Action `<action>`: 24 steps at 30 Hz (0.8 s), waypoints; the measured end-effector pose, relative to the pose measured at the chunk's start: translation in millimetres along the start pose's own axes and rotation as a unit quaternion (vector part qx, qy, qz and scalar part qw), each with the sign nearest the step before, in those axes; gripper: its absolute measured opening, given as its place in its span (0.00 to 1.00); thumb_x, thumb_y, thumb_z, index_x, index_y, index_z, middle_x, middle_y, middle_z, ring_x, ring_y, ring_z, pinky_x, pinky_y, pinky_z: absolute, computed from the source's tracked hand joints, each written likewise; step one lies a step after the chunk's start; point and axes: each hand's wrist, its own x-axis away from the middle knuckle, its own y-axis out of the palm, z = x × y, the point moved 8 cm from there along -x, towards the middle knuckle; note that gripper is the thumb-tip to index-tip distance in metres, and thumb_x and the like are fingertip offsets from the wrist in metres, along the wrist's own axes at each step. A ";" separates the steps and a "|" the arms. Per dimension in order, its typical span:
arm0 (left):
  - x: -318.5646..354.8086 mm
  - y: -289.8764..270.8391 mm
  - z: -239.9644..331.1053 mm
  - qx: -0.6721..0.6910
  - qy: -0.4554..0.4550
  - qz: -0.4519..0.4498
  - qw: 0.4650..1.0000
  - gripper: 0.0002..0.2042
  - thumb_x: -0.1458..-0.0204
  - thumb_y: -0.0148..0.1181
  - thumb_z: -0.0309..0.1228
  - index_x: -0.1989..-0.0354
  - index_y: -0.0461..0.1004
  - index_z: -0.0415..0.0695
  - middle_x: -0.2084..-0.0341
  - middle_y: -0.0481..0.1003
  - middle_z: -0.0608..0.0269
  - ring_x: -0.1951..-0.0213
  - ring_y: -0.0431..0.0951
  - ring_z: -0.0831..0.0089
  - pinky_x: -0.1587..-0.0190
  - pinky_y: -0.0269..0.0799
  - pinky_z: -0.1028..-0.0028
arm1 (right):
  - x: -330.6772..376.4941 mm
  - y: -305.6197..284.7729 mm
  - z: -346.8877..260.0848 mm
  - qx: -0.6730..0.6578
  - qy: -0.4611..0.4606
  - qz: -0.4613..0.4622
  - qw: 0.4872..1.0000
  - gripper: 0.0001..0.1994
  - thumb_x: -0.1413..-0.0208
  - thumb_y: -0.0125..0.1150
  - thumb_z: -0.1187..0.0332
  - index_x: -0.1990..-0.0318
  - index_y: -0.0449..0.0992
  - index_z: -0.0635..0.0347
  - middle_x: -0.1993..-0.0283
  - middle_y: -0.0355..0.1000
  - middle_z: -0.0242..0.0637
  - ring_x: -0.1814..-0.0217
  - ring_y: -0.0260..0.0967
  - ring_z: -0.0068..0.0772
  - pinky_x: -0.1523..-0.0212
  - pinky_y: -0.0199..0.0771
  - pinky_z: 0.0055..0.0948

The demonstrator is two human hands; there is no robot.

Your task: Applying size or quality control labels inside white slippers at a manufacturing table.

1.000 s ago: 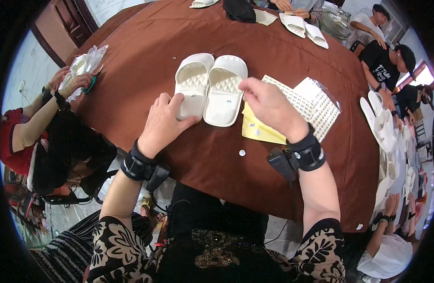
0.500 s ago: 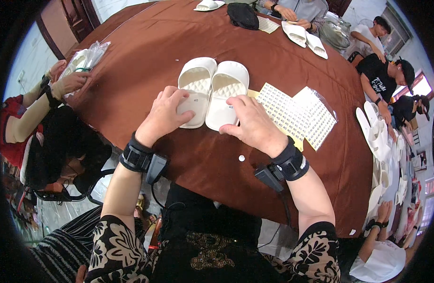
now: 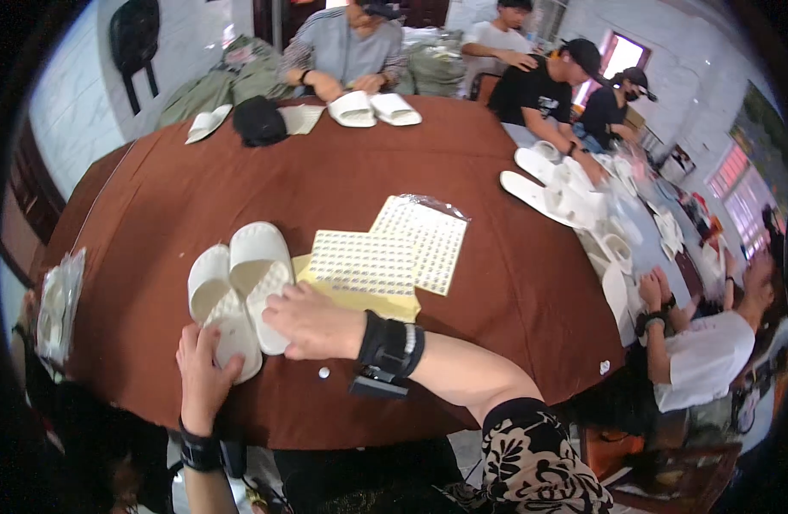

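A pair of white open-toe slippers lies side by side on the brown-covered table, toes pointing away from me. My left hand is at the heel of the left slipper, thumb and fingers apart, with the thumb near the heel edge. Over the heel of the right slipper rests my right hand, its bent fingers touching the footbed and its thumb apart from them. Neither hand appears to lift a slipper. The fingers hide part of both footbeds. Right of the pair is a white label sheet on yellow backing paper.
Another label sheet lies in clear plastic. A small white disc is near my right wrist. Across the table are a black cap, more slippers and a seated person. Bagged slippers sit at left; people and slippers line the right.
The view has swung to the right, so the slippers and sheets appear farther left. Both hands stay at the slipper heels; the right fingers look more bent. The slippers have not visibly moved on the table.
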 end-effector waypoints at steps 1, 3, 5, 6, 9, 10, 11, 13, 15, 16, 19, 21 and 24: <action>3.6 -3.0 5.4 0.000 0.005 0.008 1.000 0.23 0.65 0.67 0.31 0.56 0.69 0.43 0.57 0.66 0.53 0.54 0.67 0.51 0.50 0.62 0.58 | -0.9 1.8 0.9 0.003 0.005 -0.004 1.000 0.20 0.64 0.69 0.65 0.61 0.70 0.61 0.58 0.65 0.38 0.52 0.61 0.43 0.52 0.62 0.40; 3.4 -3.9 19.4 0.006 0.020 0.012 1.000 0.23 0.65 0.68 0.31 0.56 0.69 0.43 0.57 0.66 0.53 0.54 0.67 0.51 0.50 0.62 0.59 | 1.3 1.2 6.1 0.011 0.020 -0.005 1.000 0.20 0.65 0.69 0.66 0.62 0.71 0.61 0.58 0.65 0.38 0.52 0.61 0.43 0.52 0.62 0.40; 0.4 -9.6 24.7 0.021 0.005 0.032 0.999 0.20 0.64 0.67 0.28 0.59 0.70 0.41 0.62 0.68 0.54 0.54 0.67 0.53 0.50 0.63 0.60 | 1.7 1.9 8.7 0.017 0.022 -0.024 0.999 0.19 0.66 0.70 0.68 0.63 0.71 0.61 0.57 0.66 0.38 0.52 0.61 0.44 0.51 0.62 0.41; -2.9 -13.2 24.6 0.021 0.008 0.034 0.999 0.20 0.64 0.67 0.28 0.59 0.70 0.41 0.62 0.68 0.54 0.54 0.67 0.53 0.50 0.63 0.60 | 1.3 0.4 8.1 0.020 0.022 -0.021 0.999 0.19 0.66 0.70 0.68 0.63 0.71 0.61 0.57 0.66 0.38 0.52 0.61 0.44 0.51 0.62 0.41; -16.8 -15.4 25.2 0.003 -0.002 -0.019 1.000 0.14 0.59 0.64 0.26 0.61 0.72 0.40 0.62 0.69 0.55 0.53 0.68 0.54 0.49 0.63 0.61 | 1.7 2.8 9.1 0.026 0.024 -0.037 0.999 0.20 0.64 0.70 0.68 0.61 0.70 0.62 0.57 0.66 0.38 0.51 0.62 0.44 0.51 0.62 0.41; -23.6 -14.7 26.9 0.005 0.000 -0.016 1.000 0.14 0.59 0.64 0.26 0.61 0.72 0.40 0.62 0.69 0.55 0.53 0.68 0.54 0.49 0.63 0.61 | 2.7 1.9 9.8 0.020 0.015 -0.024 0.999 0.21 0.62 0.70 0.68 0.60 0.70 0.62 0.57 0.66 0.39 0.50 0.62 0.44 0.51 0.63 0.41; -27.6 -13.0 28.9 0.065 0.004 -0.023 0.998 0.15 0.58 0.64 0.25 0.59 0.73 0.40 0.60 0.70 0.55 0.52 0.68 0.54 0.48 0.63 0.61 | 3.3 -0.1 9.0 0.012 0.007 -0.011 1.000 0.21 0.61 0.70 0.68 0.58 0.69 0.62 0.56 0.67 0.39 0.49 0.63 0.44 0.51 0.64 0.41; -40.4 -6.5 31.6 0.125 0.010 -0.028 0.992 0.16 0.58 0.63 0.25 0.58 0.73 0.40 0.58 0.71 0.55 0.51 0.67 0.54 0.47 0.63 0.61 | -0.2 -0.3 13.0 -0.006 0.011 -0.012 1.000 0.21 0.59 0.69 0.69 0.58 0.68 0.63 0.55 0.67 0.40 0.48 0.63 0.44 0.52 0.65 0.42; -54.3 4.3 47.1 0.199 0.115 -0.043 0.972 0.16 0.57 0.61 0.23 0.56 0.73 0.40 0.53 0.73 0.55 0.50 0.67 0.52 0.45 0.63 0.60 | -3.5 0.8 17.7 -0.024 0.016 -0.014 0.999 0.20 0.57 0.67 0.69 0.57 0.68 0.63 0.55 0.67 0.41 0.48 0.64 0.45 0.52 0.66 0.43; -56.9 5.2 50.1 0.200 0.118 -0.042 0.972 0.16 0.57 0.61 0.23 0.56 0.73 0.40 0.53 0.73 0.55 0.50 0.67 0.52 0.45 0.63 0.60 | -4.3 -2.3 21.1 -0.037 0.025 0.007 0.999 0.18 0.56 0.65 0.70 0.58 0.67 0.64 0.55 0.68 0.43 0.49 0.65 0.47 0.53 0.67 0.44; -61.0 12.2 64.8 0.119 0.176 -0.046 0.976 0.18 0.57 0.61 0.22 0.54 0.74 0.40 0.51 0.73 0.55 0.51 0.68 0.52 0.45 0.63 0.60 | -2.0 -16.7 27.7 -0.046 0.059 0.044 0.996 0.14 0.53 0.61 0.72 0.60 0.67 0.65 0.57 0.69 0.46 0.52 0.68 0.51 0.54 0.68 0.46; -62.2 15.1 62.1 0.139 0.163 -0.055 0.975 0.18 0.57 0.61 0.23 0.54 0.74 0.41 0.52 0.74 0.56 0.52 0.68 0.52 0.46 0.64 0.60 | -2.3 -26.6 29.4 -0.044 0.079 0.058 0.994 0.12 0.53 0.59 0.74 0.61 0.66 0.65 0.59 0.70 0.46 0.54 0.68 0.53 0.55 0.69 0.46; -57.1 25.1 44.6 0.121 0.145 -0.074 0.979 0.17 0.56 0.60 0.24 0.54 0.75 0.41 0.53 0.75 0.56 0.53 0.68 0.53 0.47 0.64 0.61 | -6.2 -30.5 32.2 -0.057 0.099 0.062 0.992 0.08 0.51 0.55 0.75 0.63 0.67 0.64 0.61 0.71 0.48 0.55 0.69 0.53 0.57 0.69 0.46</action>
